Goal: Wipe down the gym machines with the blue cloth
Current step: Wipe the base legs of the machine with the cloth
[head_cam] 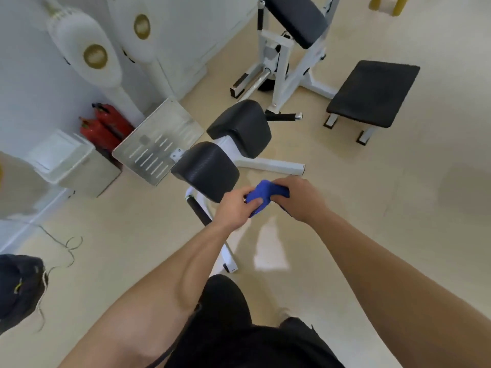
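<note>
- Cloth (261,195): bunched and blue, held between your two hands above the floor, just beside the near pad (206,170).
- Your left hand (233,209) pinches its near end, fingers curled.
- Your right hand (299,199) grips its far end, fingers curled over it.
- Past the near pad sits a second pad (240,126); a bench (373,92) stands well beyond.
</note>
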The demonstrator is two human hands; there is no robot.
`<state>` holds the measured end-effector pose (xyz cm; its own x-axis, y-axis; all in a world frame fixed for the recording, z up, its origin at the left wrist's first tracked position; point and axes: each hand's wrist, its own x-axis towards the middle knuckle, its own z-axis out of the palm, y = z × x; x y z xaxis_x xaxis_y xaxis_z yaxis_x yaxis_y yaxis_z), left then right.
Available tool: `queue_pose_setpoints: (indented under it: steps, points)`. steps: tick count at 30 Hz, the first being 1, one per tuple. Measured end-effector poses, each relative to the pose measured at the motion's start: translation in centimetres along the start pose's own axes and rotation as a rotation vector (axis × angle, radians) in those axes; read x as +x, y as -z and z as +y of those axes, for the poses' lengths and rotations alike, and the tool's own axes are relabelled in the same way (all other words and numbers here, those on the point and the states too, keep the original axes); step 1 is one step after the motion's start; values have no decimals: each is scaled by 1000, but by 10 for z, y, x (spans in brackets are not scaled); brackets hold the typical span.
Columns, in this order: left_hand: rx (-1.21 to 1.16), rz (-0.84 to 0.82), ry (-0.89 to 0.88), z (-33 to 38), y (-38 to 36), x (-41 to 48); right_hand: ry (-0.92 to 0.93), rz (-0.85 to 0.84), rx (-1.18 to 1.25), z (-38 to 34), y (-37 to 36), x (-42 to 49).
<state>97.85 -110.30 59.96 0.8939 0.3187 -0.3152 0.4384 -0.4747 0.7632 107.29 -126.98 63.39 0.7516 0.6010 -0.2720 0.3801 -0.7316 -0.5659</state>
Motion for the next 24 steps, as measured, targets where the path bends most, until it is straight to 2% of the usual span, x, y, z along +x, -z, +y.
queue_pose_setpoints:
  steps: [2, 5, 11, 15, 21, 24]
  points:
    - [-28, 57, 36, 12, -7, 0, 12, 53, -27, 6, 3, 9]
    - [-69, 48, 64, 20, -13, 10, -18, 112, -64, 9, 0, 24]
    - [-270, 77, 186, 16, -18, 56, -98, 11, 317, 0, 7, 78]
    - [-385, 38, 238, 17, -11, 98, -3, -129, 406, -7, 11, 118]
    - [-378, -102, 313, -20, 6, 141, -62, -150, 434, 2, -12, 189]
    - [-249, 12, 353, -49, 14, 157, -71, -111, 384, 8, -48, 233]
